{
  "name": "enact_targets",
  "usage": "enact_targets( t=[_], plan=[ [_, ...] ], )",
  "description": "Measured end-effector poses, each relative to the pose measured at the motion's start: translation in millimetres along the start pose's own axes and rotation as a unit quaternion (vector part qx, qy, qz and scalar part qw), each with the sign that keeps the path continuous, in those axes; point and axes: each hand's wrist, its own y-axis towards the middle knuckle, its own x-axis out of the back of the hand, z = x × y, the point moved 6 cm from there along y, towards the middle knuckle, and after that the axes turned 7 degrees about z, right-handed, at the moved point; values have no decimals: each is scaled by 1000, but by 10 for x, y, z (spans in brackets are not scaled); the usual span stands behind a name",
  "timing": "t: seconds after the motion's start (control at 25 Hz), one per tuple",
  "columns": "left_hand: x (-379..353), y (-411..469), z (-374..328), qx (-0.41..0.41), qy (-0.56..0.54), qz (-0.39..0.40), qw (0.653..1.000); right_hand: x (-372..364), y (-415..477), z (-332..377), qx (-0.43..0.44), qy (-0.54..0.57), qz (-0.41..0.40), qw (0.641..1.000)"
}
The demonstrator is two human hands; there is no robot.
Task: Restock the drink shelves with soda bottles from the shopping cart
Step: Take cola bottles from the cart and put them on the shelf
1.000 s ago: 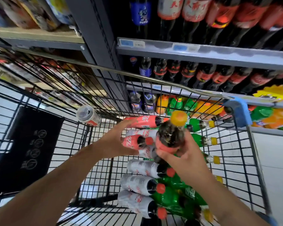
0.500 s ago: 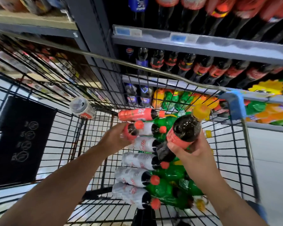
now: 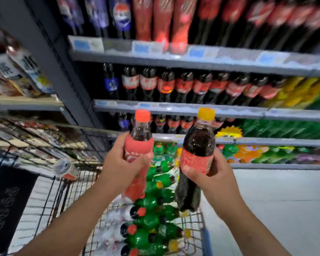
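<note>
My left hand [image 3: 122,163] grips a red-labelled cola bottle with a red cap [image 3: 139,145], held upright above the cart. My right hand [image 3: 211,174] grips a dark cola bottle with a yellow cap [image 3: 197,145], also upright and level with the other. Both bottles are raised in front of the drink shelves [image 3: 174,108], where rows of red-labelled cola bottles [image 3: 183,85] stand. Below my hands the wire shopping cart [image 3: 67,191] holds several green bottles [image 3: 148,220] and several white-labelled, red-capped bottles [image 3: 118,215] lying on their sides.
A can [image 3: 63,168] lies at the cart's far left corner. Green and orange bottles [image 3: 266,152] fill the lower right shelf. A dark upright post [image 3: 50,58] divides the drink shelves from a left shelf with packaged goods [image 3: 17,74]. Light floor [image 3: 275,200] lies to the right.
My left hand has taken a red-capped bottle out of the cart and lifted it. My right hand has raised its yellow-capped bottle upright. The view has tilted up toward the shelves.
</note>
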Motion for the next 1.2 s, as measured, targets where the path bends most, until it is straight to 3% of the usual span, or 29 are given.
enact_targets(
  t=[0.24, 0.36, 0.48, 0.68, 0.84, 0.96, 1.2],
  plan=[
    [-880, 63, -1403, -66, -45, -22, 997, 1287, -126, 785, 68, 16, -29, 997],
    [-1407, 91, -1875, -71, -49, -66, 994, 2056, -46, 927, 81, 67, -34, 994],
    [-1972, 222, -2335, -95, -49, -116, 987, 2882, 53, 1155, 99, 49, -63, 992],
    [-2701, 675, -2910, -123, -78, -88, 985, 3942, 423, 1450, 88, 11, -20, 996],
    [-2876, 1107, -3258, -133, -107, -75, 982, 4355, 950, 1790, 96, 67, 35, 992],
    [-2821, 1443, -3528, -161, -123, -93, 975, 4542, 1352, 2177, 137, 43, 60, 988],
    [-2503, 2121, -3745, -227, -86, -92, 966, 4997, 2117, 3092, 296, -38, -32, 954]
  ],
)
